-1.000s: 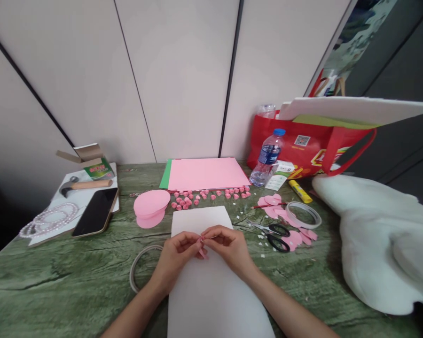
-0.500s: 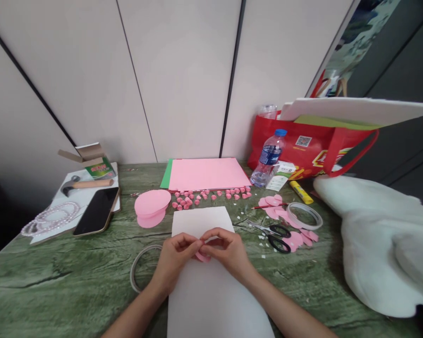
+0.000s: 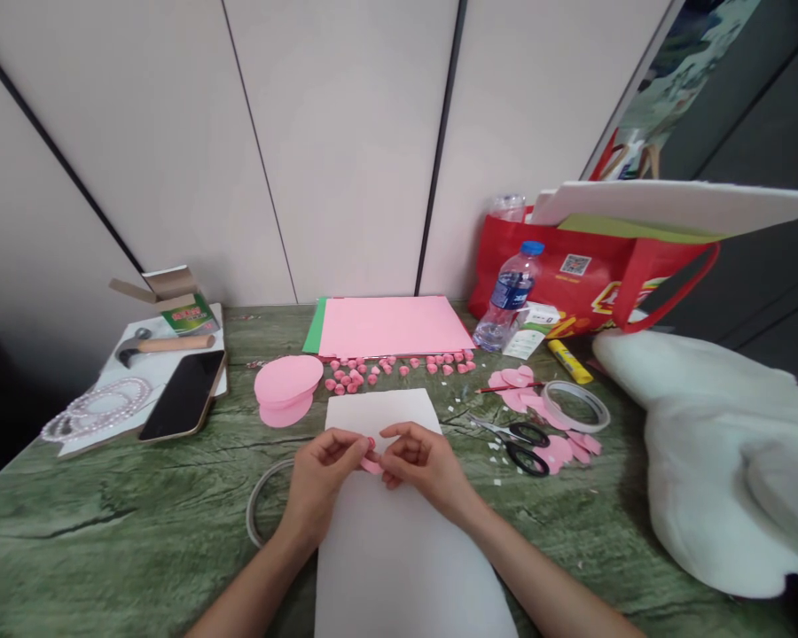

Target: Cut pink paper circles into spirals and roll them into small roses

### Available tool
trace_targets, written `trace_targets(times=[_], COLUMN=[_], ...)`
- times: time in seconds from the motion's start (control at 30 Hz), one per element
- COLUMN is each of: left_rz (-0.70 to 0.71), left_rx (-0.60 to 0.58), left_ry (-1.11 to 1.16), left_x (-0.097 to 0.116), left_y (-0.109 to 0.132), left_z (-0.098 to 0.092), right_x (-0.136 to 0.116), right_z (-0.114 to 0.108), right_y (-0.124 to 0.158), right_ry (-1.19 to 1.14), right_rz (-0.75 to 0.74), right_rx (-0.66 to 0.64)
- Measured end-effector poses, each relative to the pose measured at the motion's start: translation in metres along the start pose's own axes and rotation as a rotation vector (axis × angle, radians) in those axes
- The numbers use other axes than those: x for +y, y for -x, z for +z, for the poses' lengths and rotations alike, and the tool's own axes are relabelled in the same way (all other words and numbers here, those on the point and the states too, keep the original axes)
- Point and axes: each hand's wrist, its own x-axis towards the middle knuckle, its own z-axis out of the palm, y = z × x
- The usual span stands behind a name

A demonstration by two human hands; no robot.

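Observation:
Over a white sheet (image 3: 409,549), my left hand (image 3: 323,474) pinches a small pink paper strip (image 3: 371,462) that is partly rolled at its upper end. My right hand (image 3: 426,465) is closed at the strip's right end, thumb and index finger against it. Beyond the sheet lie several small pink paper rolls (image 3: 352,379), with pink paper discs (image 3: 287,381) to their left. Black-handled scissors (image 3: 528,443) and pink paper scraps (image 3: 555,454) are on the right.
Pink sheets (image 3: 395,326) lie at the back. A tape roll (image 3: 256,505) is by my left wrist, another (image 3: 575,408) at right. Left are a phone (image 3: 183,394), hammer (image 3: 166,346) and beads (image 3: 99,409). A bottle (image 3: 509,297), red bag (image 3: 572,283) and white cushion (image 3: 724,461) stand right.
My hands have moved slightly up and apart. The rolled end of the pink strip now shows between them, where fingers covered it before.

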Motion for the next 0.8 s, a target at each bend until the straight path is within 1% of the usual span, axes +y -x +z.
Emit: trace_targets(times=[0.13,0.2,0.43,0.5,0.6,0.8], left_rz=[-0.005,-0.01,-0.045,-0.055,-0.076,-0.113], left_rx=[0.052,0.056,-0.083,-0.12,-0.16,-0.197], left_ry=[-0.04,-0.058,-0.184,-0.203,-0.161,-0.096], left_x=[-0.001,-0.001,0.0,-0.002,-0.006,-0.005], left_y=[-0.002,-0.002,0.004,0.005,0.004,0.006], left_z=[0.001,0.001,0.006,0.007,0.008,0.012], right_x=[-0.002,-0.003,-0.002,-0.003,-0.004,-0.001], right_z=[0.0,-0.001,-0.005,-0.005,-0.004,0.0], right_y=[-0.002,-0.003,-0.006,-0.006,-0.005,0.0], right_ry=[-0.045,-0.062,-0.087,-0.079,-0.059,0.04], right_rz=[-0.03,-0.055,-0.101,-0.107,-0.12,-0.203], right_rx=[0.092,0.137,0.24,0.246,0.229,0.147])
